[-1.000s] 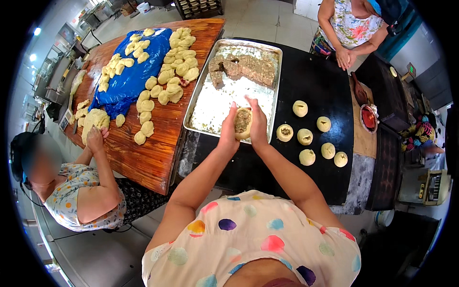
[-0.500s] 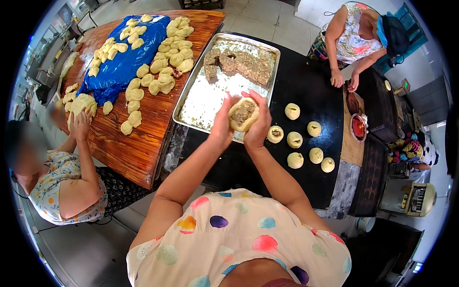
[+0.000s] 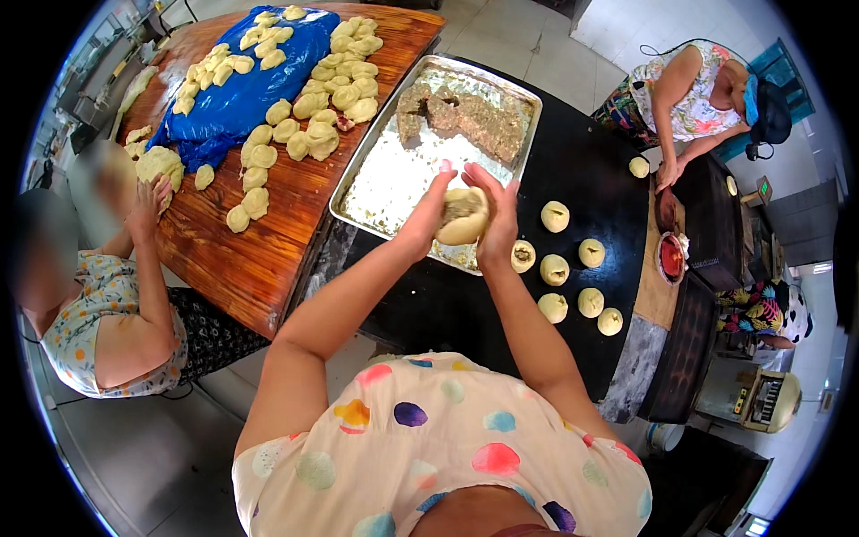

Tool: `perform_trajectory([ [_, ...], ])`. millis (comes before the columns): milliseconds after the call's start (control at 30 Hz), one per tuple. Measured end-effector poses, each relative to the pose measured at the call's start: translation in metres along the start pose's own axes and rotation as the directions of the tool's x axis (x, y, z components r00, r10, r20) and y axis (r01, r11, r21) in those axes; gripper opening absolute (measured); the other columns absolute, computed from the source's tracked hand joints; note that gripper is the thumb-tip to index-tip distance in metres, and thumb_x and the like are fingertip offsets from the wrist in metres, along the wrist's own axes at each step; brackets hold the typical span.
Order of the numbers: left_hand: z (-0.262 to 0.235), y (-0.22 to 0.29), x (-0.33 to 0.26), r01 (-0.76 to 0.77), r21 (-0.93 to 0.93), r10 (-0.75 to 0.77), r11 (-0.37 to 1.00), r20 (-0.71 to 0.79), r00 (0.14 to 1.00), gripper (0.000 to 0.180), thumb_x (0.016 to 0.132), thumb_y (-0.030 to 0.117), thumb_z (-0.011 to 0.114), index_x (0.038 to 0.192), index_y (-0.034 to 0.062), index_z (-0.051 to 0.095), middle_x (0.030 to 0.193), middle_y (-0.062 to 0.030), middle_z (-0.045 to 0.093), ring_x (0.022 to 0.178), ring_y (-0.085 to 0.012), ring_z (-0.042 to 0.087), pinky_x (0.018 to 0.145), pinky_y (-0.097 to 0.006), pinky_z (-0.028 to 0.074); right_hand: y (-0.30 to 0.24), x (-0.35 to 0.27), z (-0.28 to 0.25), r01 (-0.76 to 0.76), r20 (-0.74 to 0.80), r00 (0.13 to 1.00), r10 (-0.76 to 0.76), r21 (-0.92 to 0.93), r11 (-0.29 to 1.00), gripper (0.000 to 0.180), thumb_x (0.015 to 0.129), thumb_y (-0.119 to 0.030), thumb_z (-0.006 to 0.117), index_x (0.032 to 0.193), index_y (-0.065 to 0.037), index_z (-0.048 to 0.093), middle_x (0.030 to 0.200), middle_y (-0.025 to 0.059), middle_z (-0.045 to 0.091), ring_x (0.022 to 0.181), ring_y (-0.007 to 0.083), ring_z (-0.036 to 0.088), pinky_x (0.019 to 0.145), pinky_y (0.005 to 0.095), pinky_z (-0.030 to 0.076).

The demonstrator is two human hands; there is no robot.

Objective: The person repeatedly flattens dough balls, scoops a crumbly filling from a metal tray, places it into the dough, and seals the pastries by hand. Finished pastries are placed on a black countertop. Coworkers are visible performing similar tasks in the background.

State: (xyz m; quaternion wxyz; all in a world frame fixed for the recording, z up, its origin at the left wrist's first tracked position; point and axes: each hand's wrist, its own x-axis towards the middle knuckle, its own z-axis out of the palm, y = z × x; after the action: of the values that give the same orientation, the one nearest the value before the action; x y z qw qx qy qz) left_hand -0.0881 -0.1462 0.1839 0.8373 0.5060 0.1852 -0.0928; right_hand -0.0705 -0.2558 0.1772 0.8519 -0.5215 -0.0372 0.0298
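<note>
Over the black worktop beside the metal tray, I see left hand and right hand both clamped around a pale, filled dough ball.

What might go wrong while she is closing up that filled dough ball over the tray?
1. Both hands cup the dough ball with filling showing at its top; squeezing may push filling out.
2. It is held above the tray edge, so a slip may drop it onto the black table.
3. The finished buns lie close by; an elbow or hand may squash one.
</note>
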Motion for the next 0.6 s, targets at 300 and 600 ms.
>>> perform_trajectory([
  [300,0.022,-0.047,-0.013,-0.05,-0.403,0.061,0.914,0.014,0.998,0.045,0.101,0.044,0.045,0.124,0.006,0.052,0.118,-0.0095,0.059,0.109,-0.0194,0.058,0.093,-0.033,0.047,0.004,-0.013,-0.004,0.083,-0.15,0.979,-0.14,-0.333,0.939,0.059,0.104,-0.04,0.032,0.099,0.006,0.069,0.1,0.0135,0.07,0.089,0.0185,0.064,0.085,0.0294,0.048],
  [600,0.0,-0.042,-0.002,-0.149,0.026,0.148,0.989,0.047,0.988,0.055,0.102,0.05,0.035,0.125,0.0035,0.054,0.114,-0.0076,0.06,0.106,-0.0149,0.055,0.094,-0.028,0.043,0.012,-0.023,0.001,0.236,-0.046,0.957,-0.286,-0.451,0.861,0.052,0.105,-0.035,0.035,0.103,0.004,0.069,0.104,0.0132,0.07,0.097,0.0209,0.064,0.092,0.0321,0.045],
])
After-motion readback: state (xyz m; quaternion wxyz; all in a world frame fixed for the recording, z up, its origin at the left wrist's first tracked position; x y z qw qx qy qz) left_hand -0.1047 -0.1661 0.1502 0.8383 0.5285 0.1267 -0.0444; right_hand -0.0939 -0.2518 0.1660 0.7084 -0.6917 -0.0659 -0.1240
